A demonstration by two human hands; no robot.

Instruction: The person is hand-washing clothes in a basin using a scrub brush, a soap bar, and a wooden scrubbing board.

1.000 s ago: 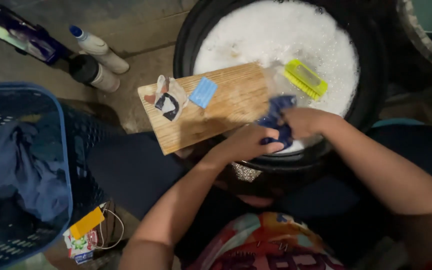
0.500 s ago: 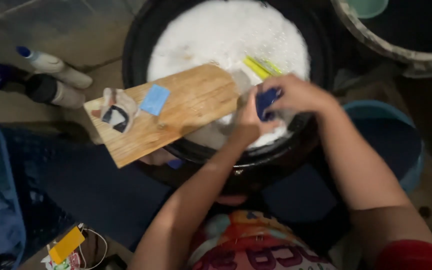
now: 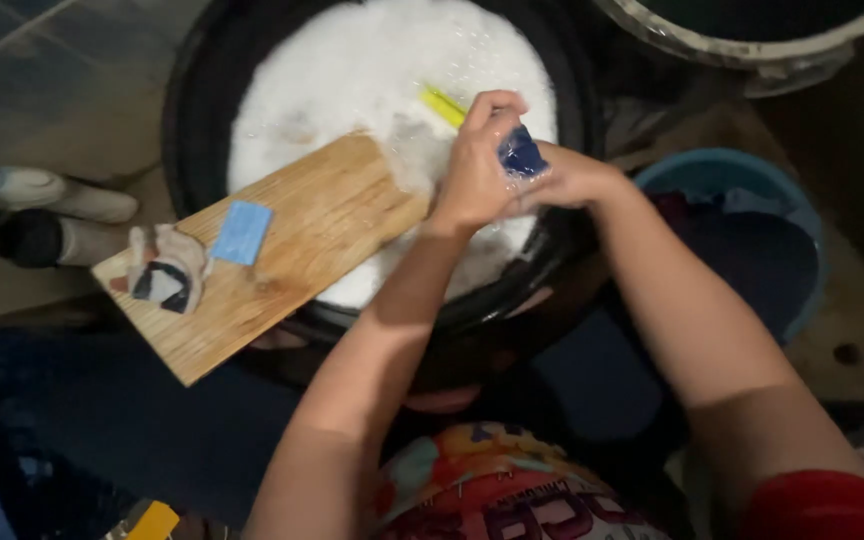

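Note:
My left hand (image 3: 476, 165) and my right hand (image 3: 570, 178) are pressed together over the near right rim of a black tub (image 3: 192, 120) full of white foam. Between them they squeeze a small dark blue cloth (image 3: 522, 155), only a corner of which shows. A wooden board (image 3: 292, 250) leans from the tub's rim out to the left. A blue bar of soap (image 3: 242, 232) and a crumpled wrapper (image 3: 164, 268) lie on the board. A yellow-green brush (image 3: 442, 103) pokes out of the foam just behind my left hand.
Two bottles (image 3: 42, 190) lie on the tiled floor at the left. A blue bucket (image 3: 752, 175) with dark laundry stands at the right, and another large basin's rim (image 3: 742, 45) shows at the top right. My knees sit under the tub.
Both hands have lifted the blue cloth off the board's end and bunched it tight between them over the foam. The view has shifted right, so the blue laundry basket has left the frame.

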